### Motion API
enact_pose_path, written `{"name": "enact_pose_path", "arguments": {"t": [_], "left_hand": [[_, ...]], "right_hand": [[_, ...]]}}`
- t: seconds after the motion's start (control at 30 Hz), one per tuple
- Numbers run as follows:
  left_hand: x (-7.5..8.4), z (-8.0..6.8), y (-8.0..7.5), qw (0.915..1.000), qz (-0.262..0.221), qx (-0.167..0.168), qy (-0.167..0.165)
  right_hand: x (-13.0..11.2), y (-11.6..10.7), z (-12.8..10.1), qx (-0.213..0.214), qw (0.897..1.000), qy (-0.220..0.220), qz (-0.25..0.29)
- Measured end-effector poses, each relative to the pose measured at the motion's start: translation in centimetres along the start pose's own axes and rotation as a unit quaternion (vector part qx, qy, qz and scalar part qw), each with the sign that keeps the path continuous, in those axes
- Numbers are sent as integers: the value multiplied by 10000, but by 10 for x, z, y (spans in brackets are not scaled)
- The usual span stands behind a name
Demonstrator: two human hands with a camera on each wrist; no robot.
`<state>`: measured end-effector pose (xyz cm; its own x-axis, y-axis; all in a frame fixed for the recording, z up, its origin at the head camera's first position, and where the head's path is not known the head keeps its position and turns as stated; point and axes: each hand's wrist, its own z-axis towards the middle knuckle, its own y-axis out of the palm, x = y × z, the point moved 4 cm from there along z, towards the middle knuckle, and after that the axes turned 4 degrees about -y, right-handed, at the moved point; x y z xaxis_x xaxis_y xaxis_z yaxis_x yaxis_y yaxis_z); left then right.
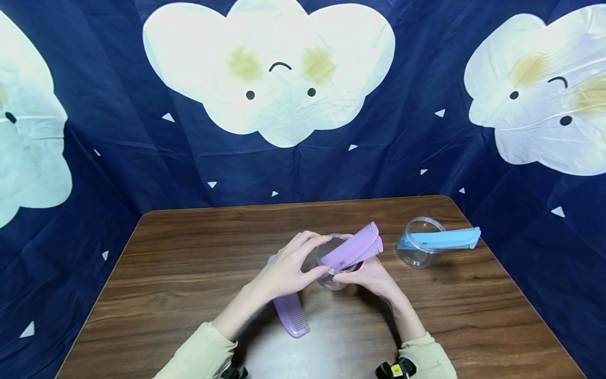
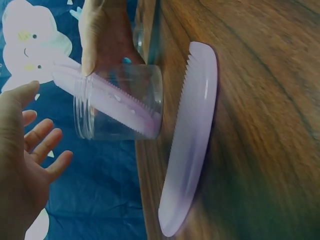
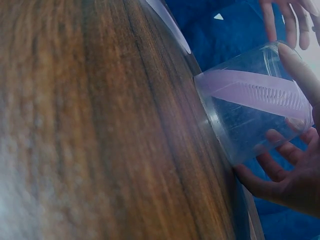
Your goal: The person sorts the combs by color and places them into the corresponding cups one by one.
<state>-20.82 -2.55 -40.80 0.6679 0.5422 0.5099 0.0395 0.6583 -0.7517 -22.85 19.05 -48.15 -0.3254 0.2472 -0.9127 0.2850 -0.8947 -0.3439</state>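
The clear jar (image 1: 335, 271) stands on the wooden table (image 1: 189, 263), near its middle, and two purple combs (image 1: 356, 249) lean in it, their long axis rising up and away to my right. My right hand (image 1: 371, 276) holds the jar from the right side, fingers curled around its wall. My left hand (image 1: 286, 271) is just beside the jar on its left, fingers straight and apart, holding nothing. Another purple comb (image 1: 290, 311) lies flat under my left wrist, the nearer hand to it.
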Motion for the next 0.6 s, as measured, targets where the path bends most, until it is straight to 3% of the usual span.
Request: {"name": "enact_pose_path", "arguments": {"t": [0.27, 0.6], "left_hand": [[-7, -12, -1, 9989, 286, -276, -233], [-19, -32, 1, 9948, 644, -754, -213]], "right_hand": [[-1, -1, -1, 18, 10000, 58, -43], [-3, -2, 0, 30, 10000, 42, -63]]}}
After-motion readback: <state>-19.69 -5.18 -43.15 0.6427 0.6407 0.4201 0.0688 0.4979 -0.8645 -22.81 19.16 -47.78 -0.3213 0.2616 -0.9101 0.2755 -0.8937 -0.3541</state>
